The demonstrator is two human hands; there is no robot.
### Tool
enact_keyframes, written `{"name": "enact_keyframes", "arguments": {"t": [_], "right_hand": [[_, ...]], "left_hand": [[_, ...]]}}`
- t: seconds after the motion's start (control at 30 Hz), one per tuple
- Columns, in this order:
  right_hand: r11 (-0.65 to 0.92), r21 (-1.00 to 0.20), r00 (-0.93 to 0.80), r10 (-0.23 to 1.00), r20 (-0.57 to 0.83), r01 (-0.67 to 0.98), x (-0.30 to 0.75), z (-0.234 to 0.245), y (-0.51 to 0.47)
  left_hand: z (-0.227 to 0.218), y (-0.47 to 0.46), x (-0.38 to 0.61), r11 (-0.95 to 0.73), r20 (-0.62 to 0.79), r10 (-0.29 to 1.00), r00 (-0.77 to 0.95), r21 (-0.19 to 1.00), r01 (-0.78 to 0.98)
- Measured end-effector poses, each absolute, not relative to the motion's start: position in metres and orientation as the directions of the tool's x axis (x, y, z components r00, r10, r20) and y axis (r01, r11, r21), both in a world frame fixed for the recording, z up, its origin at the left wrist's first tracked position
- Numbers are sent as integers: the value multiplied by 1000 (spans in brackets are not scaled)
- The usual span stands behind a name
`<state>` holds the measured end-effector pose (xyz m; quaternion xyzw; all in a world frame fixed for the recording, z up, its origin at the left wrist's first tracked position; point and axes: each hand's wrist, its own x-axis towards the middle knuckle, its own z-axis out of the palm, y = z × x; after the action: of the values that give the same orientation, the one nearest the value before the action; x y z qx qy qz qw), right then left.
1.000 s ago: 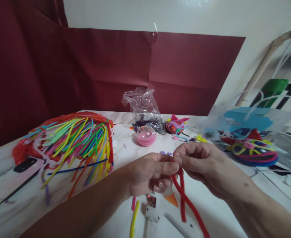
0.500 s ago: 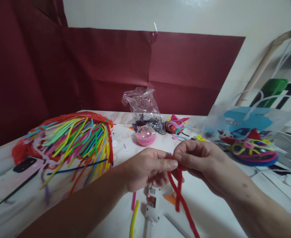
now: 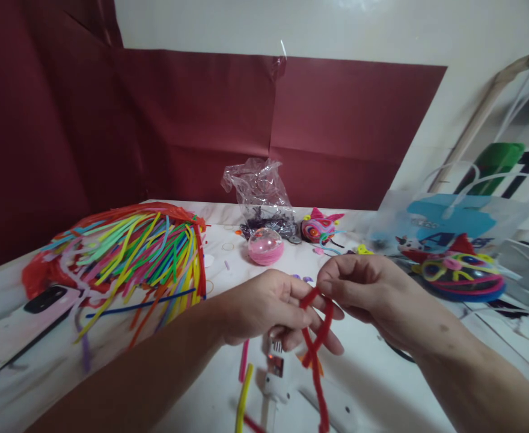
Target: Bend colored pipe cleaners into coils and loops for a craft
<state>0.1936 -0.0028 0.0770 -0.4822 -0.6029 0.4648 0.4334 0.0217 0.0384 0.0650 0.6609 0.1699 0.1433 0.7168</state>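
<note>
A red pipe cleaner [image 3: 322, 337] hangs between my hands, bent over at the top, its two lengths crossing below and one long end dangling. My right hand [image 3: 363, 288] pinches its upper bend between thumb and index finger. With the thumb against one length, my left hand [image 3: 278, 310] grips it too, the other fingers reaching behind the red strands. Under the hands lies a white tool like a glue gun [image 3: 277, 385], partly covered, with a small orange light. A yellow pipe cleaner [image 3: 244, 397] and a pink piece [image 3: 243, 361] lie to its left.
Many coloured pipe cleaners [image 3: 156, 258] spill from a red wrapper at left, near a pink phone [image 3: 43, 319]. Behind stand a clear-topped pink ball [image 3: 265, 248], a plastic bag [image 3: 262, 186] and a pink eared figure [image 3: 321, 227]. A decorated mask-like piece [image 3: 463, 273] sits right.
The red pipe cleaner has been turned and its loop opened wider. My left fingers have spread out behind it, and the dangling end has swung left.
</note>
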Motion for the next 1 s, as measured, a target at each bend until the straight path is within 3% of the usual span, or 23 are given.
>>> {"name": "enact_keyframes", "arguments": {"t": [0.17, 0.33, 0.53, 0.83, 1.0], "right_hand": [[135, -959, -109, 988, 111, 248, 192, 77, -2], [179, -937, -111, 982, 152, 299, 193, 77, -1], [166, -957, -147, 980, 133, 236, 197, 77, 1], [139, -979, -137, 983, 119, 152, 197, 77, 2], [179, -981, -82, 981, 173, 72, 200, 76, 4]], "left_hand": [[68, 32, 26, 28, -98, 557, 825, 995, 100], [64, 31, 29, -130, 19, 668, 744, 987, 92], [65, 35, 27, -150, -59, 646, 761, 968, 202], [60, 34, 26, -147, -52, 596, 802, 974, 172], [63, 35, 29, -45, -33, 656, 754, 996, 82]]}}
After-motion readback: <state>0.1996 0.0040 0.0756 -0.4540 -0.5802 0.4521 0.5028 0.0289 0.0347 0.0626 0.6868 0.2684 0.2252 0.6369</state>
